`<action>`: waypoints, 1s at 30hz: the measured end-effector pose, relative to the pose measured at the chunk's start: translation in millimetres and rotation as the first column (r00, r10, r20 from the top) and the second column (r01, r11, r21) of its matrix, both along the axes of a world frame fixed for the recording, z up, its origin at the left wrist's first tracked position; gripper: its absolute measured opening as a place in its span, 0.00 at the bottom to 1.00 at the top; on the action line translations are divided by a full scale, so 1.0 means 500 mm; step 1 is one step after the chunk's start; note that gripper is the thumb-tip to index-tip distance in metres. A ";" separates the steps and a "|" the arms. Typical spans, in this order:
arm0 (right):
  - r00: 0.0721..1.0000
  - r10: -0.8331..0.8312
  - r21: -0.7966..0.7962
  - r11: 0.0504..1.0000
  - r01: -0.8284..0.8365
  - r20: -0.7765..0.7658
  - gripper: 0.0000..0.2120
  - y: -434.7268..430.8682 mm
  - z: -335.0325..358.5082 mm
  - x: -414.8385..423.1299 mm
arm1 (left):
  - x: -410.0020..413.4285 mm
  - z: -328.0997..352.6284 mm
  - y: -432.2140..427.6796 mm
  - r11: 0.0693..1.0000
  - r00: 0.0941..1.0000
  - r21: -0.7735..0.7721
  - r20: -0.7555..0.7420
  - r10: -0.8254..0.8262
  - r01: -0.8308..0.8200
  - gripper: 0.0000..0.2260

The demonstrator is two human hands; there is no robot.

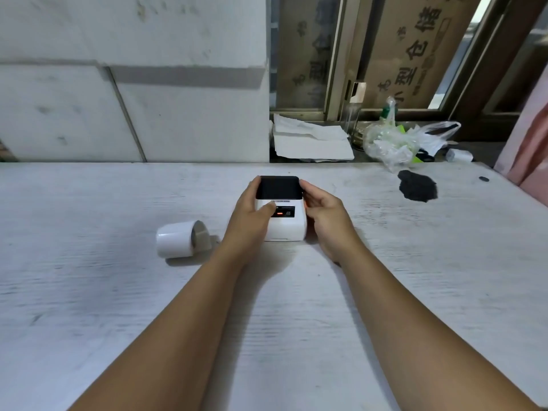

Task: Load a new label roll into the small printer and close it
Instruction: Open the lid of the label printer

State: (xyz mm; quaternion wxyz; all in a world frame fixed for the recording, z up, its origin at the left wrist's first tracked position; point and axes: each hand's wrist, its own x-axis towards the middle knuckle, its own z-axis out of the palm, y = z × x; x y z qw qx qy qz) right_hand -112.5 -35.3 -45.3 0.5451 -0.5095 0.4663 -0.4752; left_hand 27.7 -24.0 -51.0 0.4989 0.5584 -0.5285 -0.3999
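From your head view, your left hand (250,216) covers the printer's (281,209) left side, so that flank and part of its front panel are hidden; the small markings beside the orange light are too blurred to read. Your right hand (324,213) cups the right side, fingers curled against the body, and your left thumb rests on the white front just below the dark lid (278,187), which lies flat. Both hands are clasped on the printer, which sits mid-table. The label roll (181,239) lies on its side to the left, apart from your left wrist. Farther right a dark smudge (417,186) marks the white, scuffed table (415,277). Beyond the table edge lie folded papers (311,140) and a crumpled plastic bag (397,140) below a window backed with cardboard (415,46).
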 end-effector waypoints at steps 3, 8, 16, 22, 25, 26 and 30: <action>0.999 0.046 0.015 0.999 -0.046 -0.013 0.27 -0.003 -0.001 -0.003 | 0.005 0.001 -0.003 0.999 0.988 0.042 -0.156 -0.018 0.024 0.24; 0.999 0.039 0.017 0.999 -0.039 0.028 0.26 -0.012 -0.008 -0.009 | 0.009 0.006 -0.005 0.997 0.974 0.047 -0.220 -0.045 0.057 0.19; 0.999 -0.036 0.082 0.996 0.034 0.021 0.23 -0.017 -0.009 -0.005 | 0.011 0.007 -0.002 0.997 0.977 0.030 -0.201 -0.070 0.077 0.15; 0.999 -0.012 0.038 0.999 0.013 -0.031 0.19 -0.007 0.004 -0.006 | 0.006 0.004 -0.007 0.997 0.967 0.045 -0.252 -0.049 0.062 0.20; 0.994 -0.034 0.037 0.999 0.038 -0.102 0.21 -0.008 0.003 -0.003 | 0.005 0.004 -0.006 0.995 0.947 0.096 -0.321 0.002 0.030 0.26; 0.993 -0.048 0.047 0.997 0.053 -0.112 0.23 -0.010 0.001 -0.003 | 0.006 0.003 -0.006 0.994 0.946 0.102 -0.325 0.009 0.026 0.28; 0.985 -0.072 0.065 0.994 0.083 -0.154 0.25 -0.012 -0.001 -0.001 | 0.007 0.002 -0.007 0.994 0.947 0.111 -0.320 0.020 0.016 0.29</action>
